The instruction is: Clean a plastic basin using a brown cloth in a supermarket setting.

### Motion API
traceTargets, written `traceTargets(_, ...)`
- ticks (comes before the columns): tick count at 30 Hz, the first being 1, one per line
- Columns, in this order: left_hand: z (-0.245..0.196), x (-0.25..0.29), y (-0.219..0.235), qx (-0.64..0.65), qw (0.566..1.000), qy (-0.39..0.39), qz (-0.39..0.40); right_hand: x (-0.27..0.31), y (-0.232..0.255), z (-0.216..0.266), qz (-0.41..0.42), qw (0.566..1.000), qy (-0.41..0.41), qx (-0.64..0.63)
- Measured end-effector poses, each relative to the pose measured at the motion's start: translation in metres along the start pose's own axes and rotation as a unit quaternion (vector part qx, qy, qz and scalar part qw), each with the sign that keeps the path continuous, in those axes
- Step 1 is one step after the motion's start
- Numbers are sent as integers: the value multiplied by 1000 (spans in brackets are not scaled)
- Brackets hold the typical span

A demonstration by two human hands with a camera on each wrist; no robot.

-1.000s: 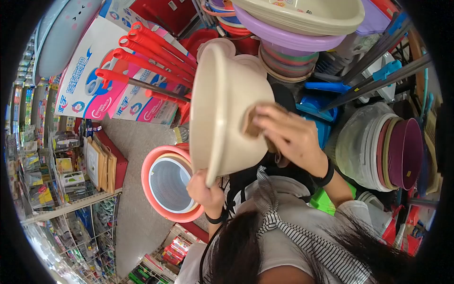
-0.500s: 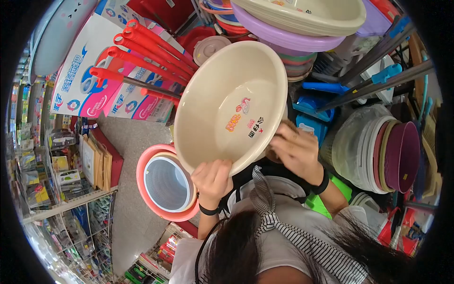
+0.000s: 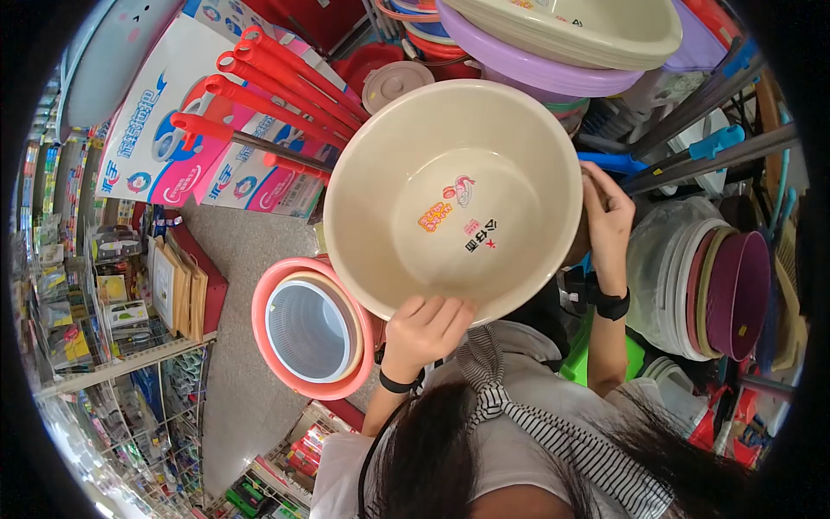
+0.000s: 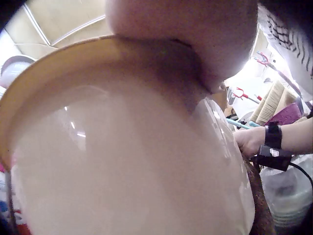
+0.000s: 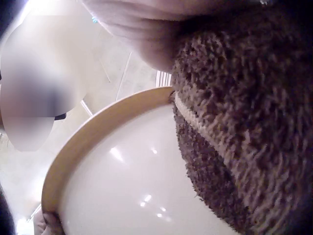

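Observation:
A cream plastic basin (image 3: pixel 380 199) with printed pictures and lettering on its bottom is held up, its open side facing the head camera. My left hand (image 3: pixel 424 333) grips the rim at the near edge, fingers folded over to the inside. At the right edge, my right hand (image 3: pixel 609 225) holds a fluffy brown cloth (image 5: pixel 244 112) against the basin's outside. Most of that cloth is hidden behind the basin in the head view. The left wrist view shows the basin's smooth outer wall (image 4: pixel 122 156) from underneath.
A pink tub (image 3: pixel 268 363) with a pale blue basket (image 3: pixel 303 329) inside stands on the floor at left. Red-handled poles (image 3: pixel 285 112) lean before printed boxes (image 3: pixel 143 164). Stacked basins (image 3: pixel 536 73) lie beyond, purple and white buckets (image 3: pixel 739 294) at right, shelves (image 3: pixel 121 372) at left.
The basin has turned from side-on to showing its inside to the head camera. My right hand has moved with the cloth to the right, up along the basin's outside; the left still grips the rim.

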State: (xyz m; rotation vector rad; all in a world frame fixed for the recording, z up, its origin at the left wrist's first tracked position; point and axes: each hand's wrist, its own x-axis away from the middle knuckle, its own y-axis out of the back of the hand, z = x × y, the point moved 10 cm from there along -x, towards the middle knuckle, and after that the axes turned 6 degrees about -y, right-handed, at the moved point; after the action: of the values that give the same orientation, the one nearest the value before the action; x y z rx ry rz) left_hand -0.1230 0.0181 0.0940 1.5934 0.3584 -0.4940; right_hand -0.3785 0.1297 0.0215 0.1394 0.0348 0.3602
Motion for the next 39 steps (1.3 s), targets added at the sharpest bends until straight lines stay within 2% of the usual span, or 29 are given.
traceTargets(3, -6, 0, -4, 10, 1000, -20, 14, -2, 36, 5, -96, 995, 36, 8)
traceTargets(4, -8, -1, -6, 17, 999, -26, 21, 1, 47, 4, -135, 991, 11, -11)
traceTargets(5, -9, 0, -6, 20, 999, -27, 23, 4, 56, 6, -159, 987, 22, -13)
traceTargets(7, -9, 3, -8, 17, 999, -22, 29, 13, 54, 22, -145, 988, 29, 41)
traceTargets(9, -6, 4, -7, 16, 999, -14, 36, 22, 30, 41, -35, 989, 118, 80)
traceTargets(10, -4, 5, -7, 11, 999, -3, 43, 28, 17, 46, 8, 986, 130, 101)
traceTargets(11, -3, 5, -7, 12, 999, -3, 44, 32, 12, 54, 16, 981, 150, 118)
traceTargets(13, 4, 5, -3, -10, 999, 24, 28, 43, 1, 59, 90, 977, 145, 130)
traceTargets(15, 8, 3, 0, -21, 999, 33, 28, 62, -17, 70, 200, 961, 142, 129)
traceTargets(17, 11, 1, 2, -30, 998, 38, 29, 80, -31, 74, 283, 948, 107, 101)
traceTargets(19, 12, 0, 4, -37, 998, 41, 23, 76, -31, 77, 267, 950, 124, 105)
traceTargets(21, 10, -2, 3, -33, 998, 34, 28, 53, -17, 69, 166, 966, 136, 145)
traceTargets(22, 8, -3, 3, -35, 999, 30, 30, 43, -12, 67, 111, 976, 144, 123)
traceTargets(23, 8, -4, 3, -34, 999, 28, 29, 46, -13, 68, 109, 976, 145, 123)
traceTargets(25, 9, -7, 5, -28, 999, 19, 21, 62, -28, 79, 178, 953, 192, 154)
traceTargets(26, 11, -5, 7, -30, 999, 19, 21, 73, -37, 79, 237, 946, 179, 132)
traceTargets(27, 14, -3, 6, -24, 999, 24, 41, 85, -43, 85, 257, 932, 218, 131)
traceTargets(29, 18, -1, 3, -14, 998, 26, 62, 84, -49, 82, 297, 931, 186, 98)
traceTargets(31, 18, 1, 3, -3, 998, 23, 54, 58, -36, 71, 225, 950, 174, 126)
traceTargets(32, 18, 2, 3, -1, 998, 21, 54, 39, -23, 53, 151, 972, 128, 123)
traceTargets(33, 24, 3, 6, 17, 998, 40, 43, 24, -14, 46, 81, 984, 120, 102)
traceTargets(35, 33, 6, 10, 33, 997, 60, 29, 14, -8, 13, 55, 984, 100, 134)
traceTargets(37, 49, 17, 19, 46, 994, 103, -11, 33, -36, 33, 155, 962, 183, 132)
traceTargets(39, 55, 21, 23, 47, 992, 115, -19, 42, -45, 32, 175, 962, 172, 116)
